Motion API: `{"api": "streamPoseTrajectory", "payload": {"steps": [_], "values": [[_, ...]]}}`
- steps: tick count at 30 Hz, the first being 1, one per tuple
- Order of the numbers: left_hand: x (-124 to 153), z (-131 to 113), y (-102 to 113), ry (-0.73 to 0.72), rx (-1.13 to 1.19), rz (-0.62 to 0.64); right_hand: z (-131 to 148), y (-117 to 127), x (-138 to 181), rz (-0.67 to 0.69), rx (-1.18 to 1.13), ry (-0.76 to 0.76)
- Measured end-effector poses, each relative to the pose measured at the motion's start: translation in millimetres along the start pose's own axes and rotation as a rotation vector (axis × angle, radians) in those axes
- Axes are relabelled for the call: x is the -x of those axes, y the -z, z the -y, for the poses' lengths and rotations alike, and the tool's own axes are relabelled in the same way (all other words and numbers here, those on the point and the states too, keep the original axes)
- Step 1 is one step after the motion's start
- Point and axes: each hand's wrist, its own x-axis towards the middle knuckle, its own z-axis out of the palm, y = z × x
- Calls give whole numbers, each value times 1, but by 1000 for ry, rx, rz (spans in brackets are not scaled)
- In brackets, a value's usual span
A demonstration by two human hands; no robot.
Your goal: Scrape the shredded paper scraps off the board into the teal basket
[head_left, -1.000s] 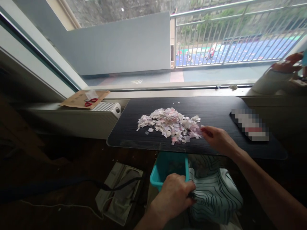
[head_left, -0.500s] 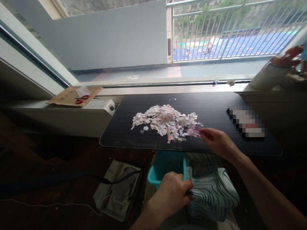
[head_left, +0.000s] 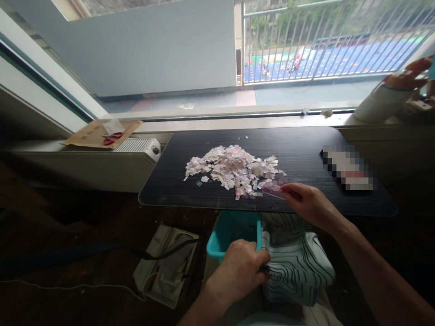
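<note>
A heap of small white and pinkish paper scraps [head_left: 234, 165] lies on the black tabletop [head_left: 176, 181]. My right hand [head_left: 306, 199] pinches a thin, see-through pinkish piece of plastic film [head_left: 273, 187] at the heap's near right edge. Below the table's front edge, my left hand [head_left: 238, 267] is closed beside a turquoise bin [head_left: 217, 235]. A small dark thing shows at its fingertips, but I cannot make out what it is. Right of that hand is a white cloth with dark wavy lines [head_left: 295, 267].
A blurred-out flat object [head_left: 348, 170] lies at the table's right. Red-handled scissors [head_left: 112, 139] rest on a brown envelope [head_left: 88, 134] at the left, near a white radiator [head_left: 137, 147]. A pale open case [head_left: 166, 267] with a dark strap is on the floor.
The film in my right hand shows more fully now, flatter against the heap's edge. My left hand keeps its place by the bin. The whole view has shifted slightly.
</note>
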Motion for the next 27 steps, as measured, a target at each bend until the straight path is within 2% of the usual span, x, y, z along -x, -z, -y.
{"api": "streamPoseTrajectory", "payload": {"steps": [3, 7, 11, 21, 27], "values": [[1, 0, 0, 12, 8, 9, 0, -6, -3, 11, -45, 10], [2, 0, -1, 28, -1, 12, -4, -9, -9, -75, -3, -8], [3, -1, 0, 33, 2, 11, -5, 0, -5, -24, 31, 25], [3, -3, 0, 37, -15, 10, -9, 14, 6, -65, 110, -65], [4, -4, 0, 40, -17, 10, -7, 17, 6, -57, 95, -65]]}}
